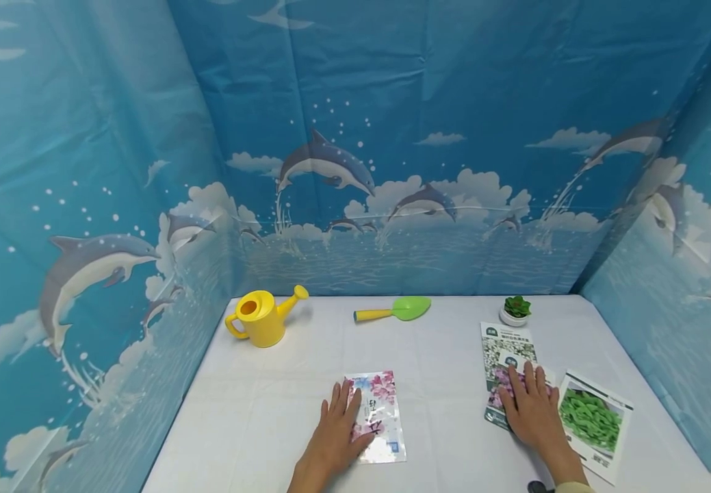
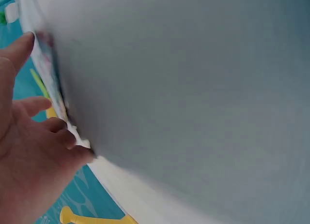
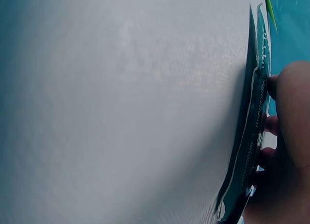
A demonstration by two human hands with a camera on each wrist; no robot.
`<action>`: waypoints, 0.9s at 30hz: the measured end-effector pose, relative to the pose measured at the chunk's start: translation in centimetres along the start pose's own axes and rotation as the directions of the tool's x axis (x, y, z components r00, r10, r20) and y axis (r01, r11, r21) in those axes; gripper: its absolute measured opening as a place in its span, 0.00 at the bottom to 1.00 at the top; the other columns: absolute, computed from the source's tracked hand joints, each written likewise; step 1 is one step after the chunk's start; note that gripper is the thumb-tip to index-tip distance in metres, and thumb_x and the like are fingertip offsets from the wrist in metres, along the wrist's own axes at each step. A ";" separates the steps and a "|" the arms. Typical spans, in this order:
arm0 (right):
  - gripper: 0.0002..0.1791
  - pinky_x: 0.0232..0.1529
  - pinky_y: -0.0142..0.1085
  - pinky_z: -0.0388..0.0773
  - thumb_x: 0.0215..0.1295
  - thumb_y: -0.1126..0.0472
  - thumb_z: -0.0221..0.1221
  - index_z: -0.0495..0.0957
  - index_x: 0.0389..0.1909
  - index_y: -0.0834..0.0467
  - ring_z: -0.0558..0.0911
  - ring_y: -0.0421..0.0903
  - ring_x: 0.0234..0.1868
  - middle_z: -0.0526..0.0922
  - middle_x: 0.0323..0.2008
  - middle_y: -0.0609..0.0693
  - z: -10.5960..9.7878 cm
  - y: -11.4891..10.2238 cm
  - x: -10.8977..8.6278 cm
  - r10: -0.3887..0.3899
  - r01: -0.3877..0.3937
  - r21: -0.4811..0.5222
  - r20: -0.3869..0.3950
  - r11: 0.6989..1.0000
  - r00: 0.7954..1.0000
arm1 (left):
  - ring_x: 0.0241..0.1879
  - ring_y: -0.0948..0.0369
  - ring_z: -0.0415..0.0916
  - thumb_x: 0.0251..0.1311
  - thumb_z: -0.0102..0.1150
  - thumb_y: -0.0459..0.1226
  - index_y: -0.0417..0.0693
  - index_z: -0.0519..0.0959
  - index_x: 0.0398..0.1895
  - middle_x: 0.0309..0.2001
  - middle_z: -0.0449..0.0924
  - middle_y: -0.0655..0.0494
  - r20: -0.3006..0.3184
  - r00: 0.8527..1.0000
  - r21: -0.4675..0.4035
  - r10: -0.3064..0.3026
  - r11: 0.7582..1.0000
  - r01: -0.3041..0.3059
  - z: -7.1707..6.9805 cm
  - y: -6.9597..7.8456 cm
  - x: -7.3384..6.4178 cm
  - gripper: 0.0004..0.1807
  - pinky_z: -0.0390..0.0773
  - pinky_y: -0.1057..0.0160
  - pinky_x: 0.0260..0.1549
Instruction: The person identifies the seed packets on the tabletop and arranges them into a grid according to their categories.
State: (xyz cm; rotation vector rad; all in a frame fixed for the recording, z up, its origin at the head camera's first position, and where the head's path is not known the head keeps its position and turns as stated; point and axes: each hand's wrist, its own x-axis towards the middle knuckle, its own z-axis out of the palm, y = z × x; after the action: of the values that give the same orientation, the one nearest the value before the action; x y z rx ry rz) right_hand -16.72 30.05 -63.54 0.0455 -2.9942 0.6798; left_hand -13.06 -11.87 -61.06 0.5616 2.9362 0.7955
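My left hand (image 1: 333, 438) rests with spread fingers on the left side of a pink-blossom packet (image 1: 386, 418) lying flat on the table. In the left wrist view, the fingertips of that hand (image 2: 36, 151) are right at the packet's edge. My right hand (image 1: 535, 414) lies with extended fingers over a seed packet with purple flowers (image 1: 498, 394), partly hiding it. Under that one is a seed packet with white flowers (image 1: 506, 342). Dark green packet edges (image 3: 247, 132) show beside the fingers in the right wrist view. A green-vegetable seed packet (image 1: 598, 418) lies just right of this hand.
A yellow watering can (image 1: 263, 322) stands at the table's back left. Along the back edge lies a toy trowel (image 1: 409, 309) with a yellow handle, and a small potted succulent (image 1: 516, 309) stands farther right. Dolphin-print curtains (image 1: 355, 253) enclose the white table (image 1: 244, 411).
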 end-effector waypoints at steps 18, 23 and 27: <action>0.37 0.69 0.84 0.41 0.87 0.48 0.47 0.60 0.79 0.75 0.43 0.83 0.80 0.48 0.78 0.84 0.1 0.1 0.1 -0.006 0.005 -0.010 -0.023 1.000 1.000 | 0.85 0.35 0.45 0.71 0.64 0.58 0.38 0.62 0.84 0.86 0.48 0.37 0.080 0.996 -0.035 0.033 0.999 -0.031 -0.2 -0.5 -0.8 0.49 0.51 0.25 0.76; 0.38 0.70 0.84 0.40 0.87 0.48 0.46 0.57 0.80 0.75 0.41 0.83 0.80 0.45 0.78 0.84 -0.2 0.0 0.2 0.007 -0.007 -0.017 0.014 1.000 1.000 | 0.84 0.35 0.45 0.71 0.64 0.57 0.37 0.62 0.83 0.85 0.50 0.35 0.031 0.998 -0.075 0.063 0.995 -0.061 0.4 -0.9 -1.2 0.48 0.50 0.23 0.75; 0.38 0.70 0.84 0.40 0.87 0.48 0.46 0.57 0.80 0.75 0.41 0.83 0.80 0.45 0.78 0.84 -0.1 0.0 0.3 0.009 -0.009 -0.027 0.024 1.000 1.000 | 0.85 0.37 0.43 0.72 0.63 0.58 0.39 0.62 0.84 0.86 0.50 0.36 0.019 0.998 -0.102 0.061 0.993 -0.059 0.6 -1.0 -1.5 0.47 0.47 0.23 0.75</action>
State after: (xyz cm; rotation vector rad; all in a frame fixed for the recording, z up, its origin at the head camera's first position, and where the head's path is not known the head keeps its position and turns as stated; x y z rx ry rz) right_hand -16.97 30.13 -63.40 0.0389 -3.0276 0.6448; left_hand -11.94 -12.89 -62.17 0.6490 2.8522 0.9321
